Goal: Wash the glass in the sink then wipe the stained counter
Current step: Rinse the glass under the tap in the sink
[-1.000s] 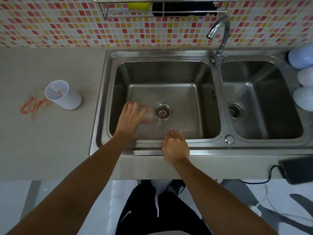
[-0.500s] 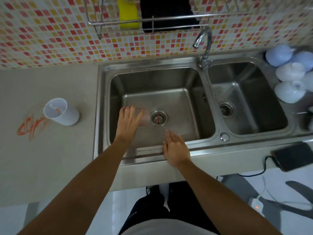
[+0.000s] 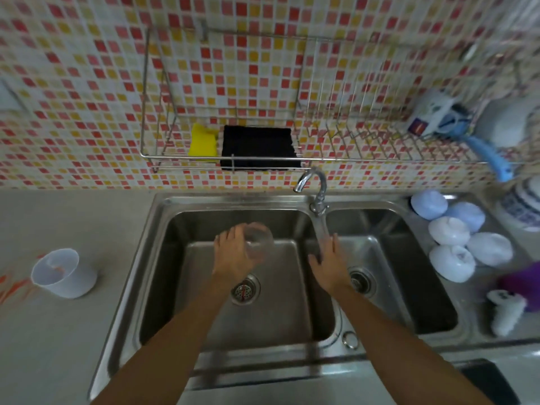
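1. Kitchen setting: beige counter (image 3: 73,340) w/ stainless double sink (image 3: 163,229), mosaic tile wall (image 3: 87,83) in red/yellow/white behind.
2. Clear glass (image 3: 258,241): held above left basin, off the basin floor, blurred; open end or base toward camera, can't tell which.
3. Left hand (image 3: 233,255): fingers curled round the glass from its left side, gripping it.
4. Right hand (image 3: 330,264): fingers straight and spread, holding nothing, over the divider between basins, just below the tap base.
5. Faucet (image 3: 314,185): chrome, mounted at back on the divider, spout curving left over left basin.
6. Left drain strainer (image 3: 245,289): in left basin floor, partly under left wrist. Right drain (image 3: 363,283): partly hidden by right wrist.
7. Wire rack (image 3: 292,154): on wall above sink; holds yellow sponge (image 3: 203,143) and black cloth (image 3: 258,150) side by side, touching or nearly so.
8. White plastic cup (image 3: 62,273): on counter left of sink, tilted, orange smear inside.
9. Orange stain (image 3: 13,287): on counter at left edge, just beside the cup.
10. White/pale-blue bowls (image 3: 455,238): upside down, clustered on drainboard right of the sink.
11. Blue-handled brush (image 3: 491,156): hanging off rack's right end.
12. Purple item (image 3: 523,283) and white fluffy item (image 3: 504,311): far right, too blurred to ID.
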